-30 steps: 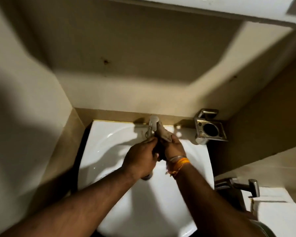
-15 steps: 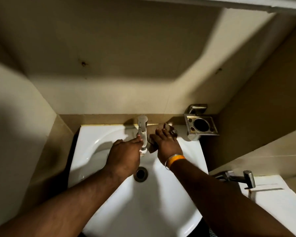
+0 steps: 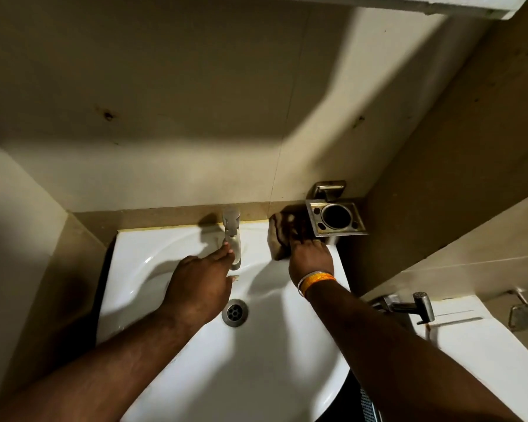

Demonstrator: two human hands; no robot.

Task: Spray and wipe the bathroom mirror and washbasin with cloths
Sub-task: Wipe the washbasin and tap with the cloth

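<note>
Moved: right hand [image 3: 310,258] has carried the brown cloth [image 3: 279,236] from beside the tap [image 3: 233,236] to the washbasin [image 3: 171,300] rim's back right corner, under the steel tumbler holder [image 3: 336,219] | right: fingers pressing the cloth down, grip unclear | left hand [image 3: 200,287]: relaxed, fingertips touching the tap spout | drain [image 3: 234,312] just beside the left hand.

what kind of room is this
Most likely a small bathroom: a white washbasin with a metal tap, a wall-mounted tumbler holder, and a hand-held spray nozzle on the right.
</note>
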